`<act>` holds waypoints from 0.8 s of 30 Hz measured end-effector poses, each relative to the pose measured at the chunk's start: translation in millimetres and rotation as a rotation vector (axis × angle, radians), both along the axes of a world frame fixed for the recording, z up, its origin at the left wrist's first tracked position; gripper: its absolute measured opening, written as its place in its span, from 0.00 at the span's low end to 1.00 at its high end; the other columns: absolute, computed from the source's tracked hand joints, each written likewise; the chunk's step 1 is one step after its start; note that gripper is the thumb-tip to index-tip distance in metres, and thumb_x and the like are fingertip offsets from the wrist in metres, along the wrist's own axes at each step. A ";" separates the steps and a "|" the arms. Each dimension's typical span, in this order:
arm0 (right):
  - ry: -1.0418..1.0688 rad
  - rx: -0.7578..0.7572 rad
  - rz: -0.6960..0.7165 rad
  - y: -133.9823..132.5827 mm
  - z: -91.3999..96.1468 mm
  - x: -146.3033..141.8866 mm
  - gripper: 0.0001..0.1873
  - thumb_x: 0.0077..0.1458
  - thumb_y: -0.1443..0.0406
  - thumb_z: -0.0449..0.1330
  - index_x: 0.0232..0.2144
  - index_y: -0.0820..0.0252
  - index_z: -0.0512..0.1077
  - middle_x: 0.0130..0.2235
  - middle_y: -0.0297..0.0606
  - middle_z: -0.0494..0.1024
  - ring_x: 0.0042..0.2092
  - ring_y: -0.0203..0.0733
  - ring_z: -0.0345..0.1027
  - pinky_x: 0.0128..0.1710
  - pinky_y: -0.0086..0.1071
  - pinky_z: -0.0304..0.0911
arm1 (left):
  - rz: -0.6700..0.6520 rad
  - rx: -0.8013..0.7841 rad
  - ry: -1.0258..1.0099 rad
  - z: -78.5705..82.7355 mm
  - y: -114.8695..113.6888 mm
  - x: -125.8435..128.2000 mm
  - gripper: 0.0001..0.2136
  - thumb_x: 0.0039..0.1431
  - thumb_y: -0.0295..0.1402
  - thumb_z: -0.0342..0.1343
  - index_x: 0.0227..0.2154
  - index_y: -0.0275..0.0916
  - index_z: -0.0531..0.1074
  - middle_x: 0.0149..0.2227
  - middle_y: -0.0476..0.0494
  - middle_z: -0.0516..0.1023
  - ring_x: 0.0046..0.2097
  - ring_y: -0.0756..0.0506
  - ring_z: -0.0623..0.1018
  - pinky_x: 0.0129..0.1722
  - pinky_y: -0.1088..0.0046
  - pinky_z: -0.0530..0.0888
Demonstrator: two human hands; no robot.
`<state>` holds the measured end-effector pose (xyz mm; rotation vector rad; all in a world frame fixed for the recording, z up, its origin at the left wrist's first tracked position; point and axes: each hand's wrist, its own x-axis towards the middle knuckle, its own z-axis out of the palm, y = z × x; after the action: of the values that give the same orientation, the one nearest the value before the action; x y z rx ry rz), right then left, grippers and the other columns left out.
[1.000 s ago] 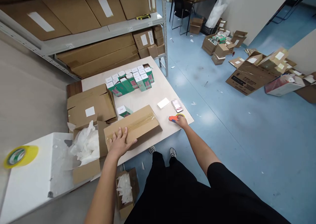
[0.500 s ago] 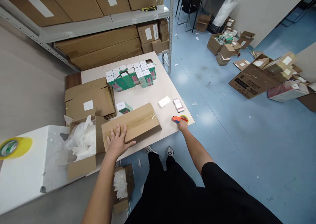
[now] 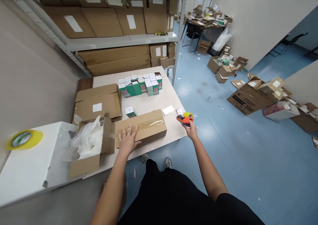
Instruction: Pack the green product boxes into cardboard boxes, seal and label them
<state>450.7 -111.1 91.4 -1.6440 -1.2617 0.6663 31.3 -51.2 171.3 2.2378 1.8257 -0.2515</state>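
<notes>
My left hand [image 3: 127, 141] lies flat, fingers spread, on the left part of a long cardboard box [image 3: 151, 122]. Shiny clear tape runs along the top of that box. At the table's right corner my right hand [image 3: 191, 131] is closed round an orange tape dispenser [image 3: 185, 119] with a yellow roll on it. The dispenser is clear of the box's right end. Behind it, partly covered, is a small stack of cards [image 3: 179, 112], and a white slip [image 3: 168, 110] lies to its left. A single green-and-white carton [image 3: 130, 112] stands behind the long box.
Several green-and-white cartons [image 3: 139, 87] stand grouped at the table's back. Flattened cardboard [image 3: 99, 101] is stacked at left, beside an open box of white wrapping [image 3: 90, 139]. A yellow tape roll [image 3: 25, 139] sits far left. A metal shelf [image 3: 109, 41] rises behind; boxes [image 3: 244, 99] stand on the floor.
My right hand has turned the tape dispenser and appears to have raised it off the table corner. My left hand stays on the long box. The view has tilted up.
</notes>
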 end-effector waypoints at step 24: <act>0.479 -0.025 0.681 80.8 62.2 -171.3 0.32 0.55 0.48 0.70 0.58 0.53 0.73 0.56 0.41 0.80 0.58 0.52 0.72 0.63 0.48 0.66 | 0.122 0.095 -0.534 4.0 -3.7 -0.3 0.49 0.57 0.43 0.68 0.76 0.46 0.50 0.75 0.34 0.58 0.77 0.29 0.52 0.74 0.44 0.52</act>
<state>279.3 -30.3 153.6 -0.9528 -1.4360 1.3953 31.0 -54.9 175.3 1.9811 1.6859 0.4240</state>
